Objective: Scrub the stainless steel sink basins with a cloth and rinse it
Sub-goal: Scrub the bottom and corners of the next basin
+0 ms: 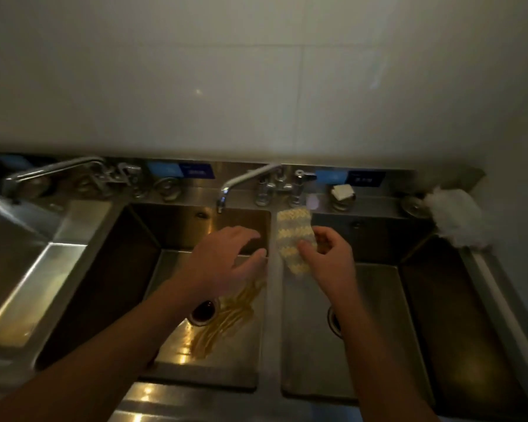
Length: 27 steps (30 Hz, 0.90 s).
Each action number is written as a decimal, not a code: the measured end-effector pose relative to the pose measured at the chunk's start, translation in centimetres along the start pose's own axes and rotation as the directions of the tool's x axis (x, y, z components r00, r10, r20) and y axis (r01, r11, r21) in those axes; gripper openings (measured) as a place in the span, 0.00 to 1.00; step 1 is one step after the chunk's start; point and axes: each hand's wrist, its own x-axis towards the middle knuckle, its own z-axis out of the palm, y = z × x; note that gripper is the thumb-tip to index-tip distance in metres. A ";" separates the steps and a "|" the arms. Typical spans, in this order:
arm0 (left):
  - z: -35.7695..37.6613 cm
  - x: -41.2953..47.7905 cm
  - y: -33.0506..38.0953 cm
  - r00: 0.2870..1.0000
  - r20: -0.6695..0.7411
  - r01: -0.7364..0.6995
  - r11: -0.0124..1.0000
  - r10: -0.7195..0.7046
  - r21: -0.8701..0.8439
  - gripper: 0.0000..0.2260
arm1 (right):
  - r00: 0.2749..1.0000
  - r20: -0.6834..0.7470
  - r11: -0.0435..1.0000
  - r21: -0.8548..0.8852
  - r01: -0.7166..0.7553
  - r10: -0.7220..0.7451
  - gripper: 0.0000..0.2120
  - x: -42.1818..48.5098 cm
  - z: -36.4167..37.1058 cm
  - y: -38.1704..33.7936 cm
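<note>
Cloth (pixel 293 239): yellow-and-pale zigzag knit, up just right of the faucet (pixel 244 181) spout, over the divider (pixel 273 300) between two basins. Whether it touches the steel, can't tell.
Right hand (pixel 329 254): thumb and curled fingers pinching the cloth's near end, right of the faucet and nearer the camera.
Left hand (pixel 226 257): fingers spread and loose, gripping nothing, hovering below the faucet spout with fingertips close to the divider.
Middle basin (pixel 177 354): directly under the faucet, steel floor catching glints of light.
Streaks (pixel 232 312): yellowish smears across that floor, below the faucet and running beside the drain (pixel 203 312).
Right basin (pixel 311 345): right of the faucet, dark, its drain half hidden behind the right forearm.
Left basin (pixel 28 269): well left of the faucet, bright along its floor edge, with a second tap (pixel 58 169) over it.
White fluffy thing (pixel 457 217): on the back ledge far right of the faucet; too blurred to name.
Blue labels (pixel 180 171): on the backsplash just left of the faucet base, unreadable.
</note>
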 end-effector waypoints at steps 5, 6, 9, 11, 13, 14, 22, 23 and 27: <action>-4.4 -5.2 -5.5 0.998 -0.035 0.062 0.994 -0.059 0.094 0.26 | 0.998 0.053 0.999 -0.025 0.029 -0.027 0.11 -3.0 7.7 -2.4; -5.2 -6.3 -6.6 0.996 -0.047 0.079 0.992 -0.075 0.100 0.26 | 0.998 0.061 0.999 -0.022 0.029 -0.028 0.11 -3.8 9.3 -2.7; -7.4 -9.8 -9.9 0.990 -0.064 0.127 0.989 -0.122 0.081 0.25 | 0.993 0.118 0.999 -0.017 0.032 -0.029 0.12 -6.5 14.0 -3.1; -8.9 -12.1 -11.9 0.988 -0.074 0.140 0.988 -0.135 0.071 0.25 | 0.990 0.141 0.999 -0.024 0.027 -0.023 0.13 -8.1 16.8 -3.6; -10.2 -14.3 -13.9 0.987 -0.073 0.150 0.987 -0.146 0.061 0.26 | 0.989 0.146 0.999 -0.040 0.023 -0.017 0.14 -9.6 19.1 -4.1; -10.7 -15.2 -14.9 0.986 -0.072 0.155 0.986 -0.151 0.054 0.26 | 0.990 0.139 0.998 -0.054 0.024 -0.017 0.15 -10.3 20.1 -4.1; -11.0 -18.6 -19.5 0.975 -0.045 0.217 0.976 -0.216 0.019 0.26 | 0.988 0.154 0.992 -0.123 -0.009 0.029 0.14 -12.4 23.8 -3.3; -10.7 -18.4 -19.7 0.973 -0.035 0.228 0.974 -0.228 0.012 0.26 | 0.987 0.156 0.991 -0.131 -0.014 0.034 0.15 -12.1 23.8 -3.1; -9.4 -17.2 -20.6 0.961 -0.003 0.277 0.961 -0.277 -0.002 0.27 | 0.983 0.176 0.991 -0.136 -0.019 0.043 0.16 -10.0 23.7 -1.8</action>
